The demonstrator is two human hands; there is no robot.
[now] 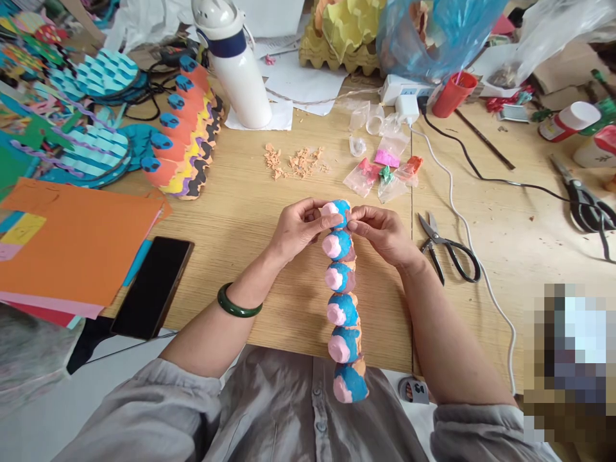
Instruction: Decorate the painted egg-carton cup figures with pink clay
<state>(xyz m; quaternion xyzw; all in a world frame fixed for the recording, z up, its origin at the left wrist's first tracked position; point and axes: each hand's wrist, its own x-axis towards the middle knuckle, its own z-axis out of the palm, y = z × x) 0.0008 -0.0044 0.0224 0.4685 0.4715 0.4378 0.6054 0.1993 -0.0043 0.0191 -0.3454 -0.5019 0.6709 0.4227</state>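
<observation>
A strip of egg-carton cups (344,311), coloured blue, pink and orange-brown, runs lengthwise toward my body. My left hand (303,224) grips its far end from the left, the thumb lying over the pink and blue of the last cup. From the other side, my right hand (378,231) pinches the edge of that same cup between thumb and fingertips. The strip's near end hangs past the table edge, in front of my grey shirt. Beyond my hands are orange clay crumbs (305,160) and small plastic bags of coloured clay (385,173).
Scissors (447,247) lie right of my right forearm, beside a white cable (464,224). At left are a phone (153,287), orange paper sheets (72,244) and a painted egg-carton piece (185,138). A white bottle (235,70) and a red cup (452,95) stand farther back.
</observation>
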